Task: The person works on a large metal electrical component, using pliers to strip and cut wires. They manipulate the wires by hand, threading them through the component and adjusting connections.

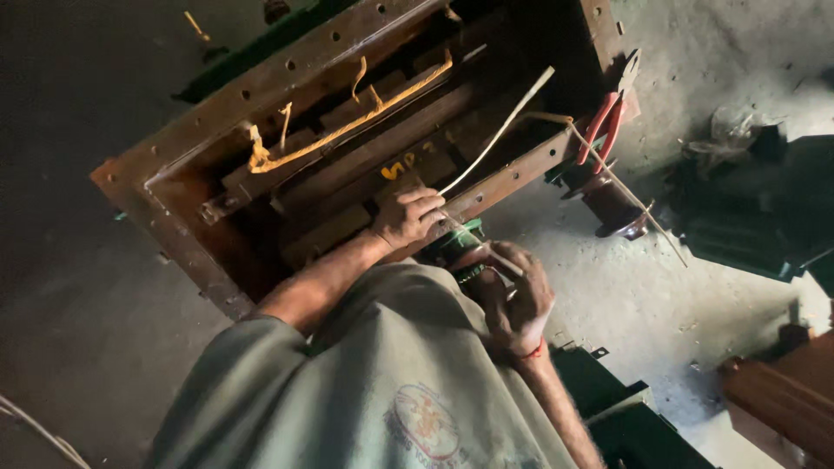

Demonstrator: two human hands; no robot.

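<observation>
two hands work at the near rim of a rusty metal box [187,234]. left hand [407,215] pinches a thin, stiff pale strip [499,135]; right hand [519,291] closes around a hard, breakable-looking brown insulator [469,256].

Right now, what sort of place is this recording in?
Probably a repair workshop for heavy electrical gear: a rusty open metal tank with bolt holes along its rim, red-handled pliers on its edge, brown ribbed insulators, and a dusty concrete floor.
</observation>
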